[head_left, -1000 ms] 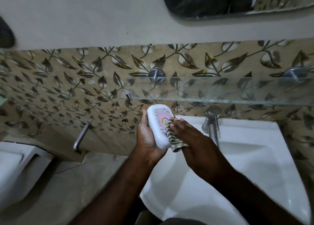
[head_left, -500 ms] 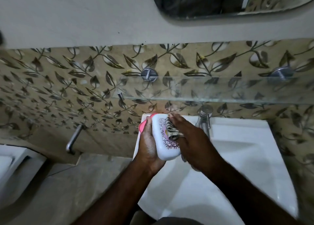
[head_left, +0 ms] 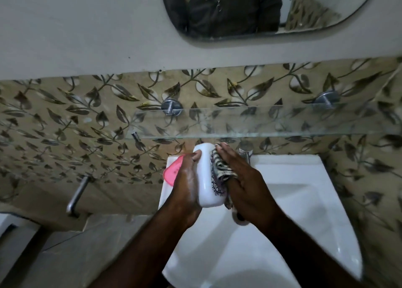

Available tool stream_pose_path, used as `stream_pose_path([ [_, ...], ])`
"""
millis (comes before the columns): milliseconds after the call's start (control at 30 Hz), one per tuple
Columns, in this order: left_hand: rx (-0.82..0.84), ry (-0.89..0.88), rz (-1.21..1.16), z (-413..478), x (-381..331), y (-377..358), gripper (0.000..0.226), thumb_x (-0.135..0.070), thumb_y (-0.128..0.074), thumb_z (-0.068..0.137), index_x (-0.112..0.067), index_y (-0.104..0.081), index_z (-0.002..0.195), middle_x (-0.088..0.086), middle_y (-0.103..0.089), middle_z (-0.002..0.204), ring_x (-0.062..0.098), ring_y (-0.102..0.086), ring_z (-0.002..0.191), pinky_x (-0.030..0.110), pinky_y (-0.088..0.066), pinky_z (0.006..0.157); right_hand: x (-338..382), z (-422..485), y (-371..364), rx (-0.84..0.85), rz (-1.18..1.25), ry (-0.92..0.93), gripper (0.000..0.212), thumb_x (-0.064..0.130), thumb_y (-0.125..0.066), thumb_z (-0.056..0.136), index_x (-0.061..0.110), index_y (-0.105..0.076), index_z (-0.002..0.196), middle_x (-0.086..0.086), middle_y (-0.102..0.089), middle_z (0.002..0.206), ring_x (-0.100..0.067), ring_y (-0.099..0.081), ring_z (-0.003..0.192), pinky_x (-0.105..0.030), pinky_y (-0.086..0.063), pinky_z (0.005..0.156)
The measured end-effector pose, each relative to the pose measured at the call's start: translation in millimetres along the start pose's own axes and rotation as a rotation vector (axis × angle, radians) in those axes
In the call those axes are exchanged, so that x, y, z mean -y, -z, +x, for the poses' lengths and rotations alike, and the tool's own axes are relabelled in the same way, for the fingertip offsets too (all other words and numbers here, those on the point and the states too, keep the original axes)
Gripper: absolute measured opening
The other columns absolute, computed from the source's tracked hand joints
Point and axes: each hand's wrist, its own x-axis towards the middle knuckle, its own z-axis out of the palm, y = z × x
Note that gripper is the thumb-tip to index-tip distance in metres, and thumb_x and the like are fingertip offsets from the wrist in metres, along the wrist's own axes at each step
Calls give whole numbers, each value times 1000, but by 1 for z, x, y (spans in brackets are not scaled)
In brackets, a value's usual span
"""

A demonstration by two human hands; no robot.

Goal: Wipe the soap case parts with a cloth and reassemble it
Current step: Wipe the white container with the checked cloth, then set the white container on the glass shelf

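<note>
Bathroom, white washbasin [head_left: 304, 200] under glass shelf [head_left: 261, 124]. Left hand [head_left: 187, 185] fingers wrapped round white soap case lid [head_left: 206, 174], held above basin. Right hand [head_left: 243, 179] fingers flat, together, pressing striped cloth [head_left: 219, 166] on lid. Pink tray [head_left: 171, 171] on basin rim, behind left hand.

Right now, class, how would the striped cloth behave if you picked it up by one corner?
The cloth would probably hang limp: it bunches and folds under the right hand against the white case. It looks thin, so likely light. It should not roll or slip.
</note>
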Motion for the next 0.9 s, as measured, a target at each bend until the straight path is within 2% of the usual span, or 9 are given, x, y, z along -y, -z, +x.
stream_pose_path([
  [33,-2,-33,74,-1,-5,-4,54,-44,-58,82,-7,-65,119,16,-70,111,30,-68,97,38,-55,84,-2,-3,7,-45,141,-91,58,-5,-40,86,27,-52,133,-3,-61,134,-13,-57,121,-33,-41,108],
  [100,20,-148,221,-2,-17,-18,60,-47,-69,74,-10,-64,121,16,-69,111,30,-67,96,40,-55,84,-8,-10,20,-135,513,-315,43,-3,-43,95,21,-61,126,-16,-72,98,-29,-68,79,-46,-57,76],
  [200,116,-391,592,2,-39,-50,64,-49,-70,74,-29,-53,132,2,-66,118,16,-66,99,33,-54,84,-19,-15,36,-307,924,-566,32,0,-40,98,4,-58,124,-19,-70,94,-27,-69,69,-35,-57,58],
  [267,93,-544,977,17,-46,-77,73,-55,-69,77,-31,-43,141,-4,-61,129,12,-61,111,29,-51,91,-23,-11,43,-370,1060,-570,34,5,-40,98,1,-54,128,-26,-65,113,-31,-69,80,-37,-57,63],
  [333,43,-701,1297,43,-43,-99,80,-58,-69,78,-21,-41,143,1,-57,135,16,-55,120,30,-47,96,-24,-4,45,-405,1081,-553,36,12,-43,98,1,-53,131,-29,-59,126,-40,-65,103,-49,-55,83],
  [400,18,-808,1540,72,-34,-116,88,-63,-67,76,-15,-40,144,8,-53,140,24,-50,126,40,-44,102,-23,0,48,-468,1065,-567,34,14,-45,98,-1,-56,127,-28,-62,122,-43,-62,111,-54,-51,93],
  [467,14,-841,1701,96,-24,-127,91,-66,-64,75,-13,-39,144,12,-54,138,30,-50,125,45,-44,101,-20,3,53,-519,1045,-586,31,13,-44,100,-3,-58,123,-26,-67,114,-40,-66,105,-49,-54,89],
  [800,21,-920,1908,125,-12,-148,92,-70,-58,77,-11,-36,145,13,-49,140,33,-44,128,44,-35,105,-24,6,56,-506,1033,-607,26,9,-50,97,-1,-62,117,-23,-71,108,-36,-69,98,-44,-56,83],
  [900,-1,-1086,1654,105,-17,-139,83,-65,-59,79,-8,-48,138,13,-53,137,30,-45,128,46,-37,107,-25,4,53,-452,1023,-582,19,5,-55,93,1,-66,108,-22,-73,98,-33,-71,86,-40,-59,73],
])
